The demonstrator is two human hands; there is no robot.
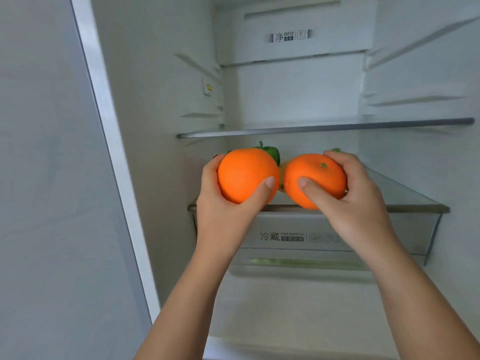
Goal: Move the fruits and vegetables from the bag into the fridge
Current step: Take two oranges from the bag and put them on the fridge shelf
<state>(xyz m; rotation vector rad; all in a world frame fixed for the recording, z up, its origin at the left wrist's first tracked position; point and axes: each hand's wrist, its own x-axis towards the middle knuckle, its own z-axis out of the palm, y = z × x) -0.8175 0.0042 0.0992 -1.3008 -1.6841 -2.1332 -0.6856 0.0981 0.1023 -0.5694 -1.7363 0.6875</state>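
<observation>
I am curling my left hand [220,203] round the left orange [244,172] and my right hand [358,201] round the right orange [317,178], thumbs pressing the near faces so neither slips. Both are hanging side by side, almost touching, over the glass shelf's [415,205] near edge. Farther back a green vegetable [273,153] is lying, so I am judging the front to be the free spot.
</observation>
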